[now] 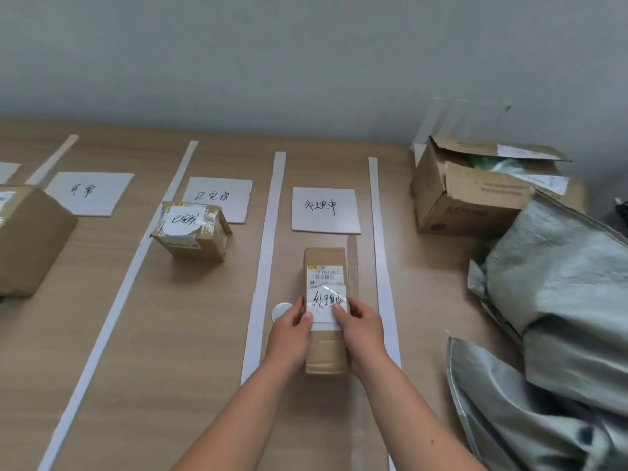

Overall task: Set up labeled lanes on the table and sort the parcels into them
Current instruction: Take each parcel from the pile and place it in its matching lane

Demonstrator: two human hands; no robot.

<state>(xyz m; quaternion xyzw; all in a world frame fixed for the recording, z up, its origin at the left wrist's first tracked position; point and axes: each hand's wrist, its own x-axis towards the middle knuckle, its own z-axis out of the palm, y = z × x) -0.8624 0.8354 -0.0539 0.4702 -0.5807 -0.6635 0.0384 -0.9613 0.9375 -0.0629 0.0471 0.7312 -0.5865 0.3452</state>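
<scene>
Left grip and right grip are each clasping the long cardboard parcel, pressing down its handwritten label.

place: parcel-sorting room | signs: paper-strip lanes on wooden table, handwritten cards, cardboard parcels, grey mailer bags

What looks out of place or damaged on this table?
The open box at the far right has crumpled, torn flaps and stands beyond the last white strip. The small box sits turned askew. The long box, held by the left hand and right hand, lies straight.
</scene>
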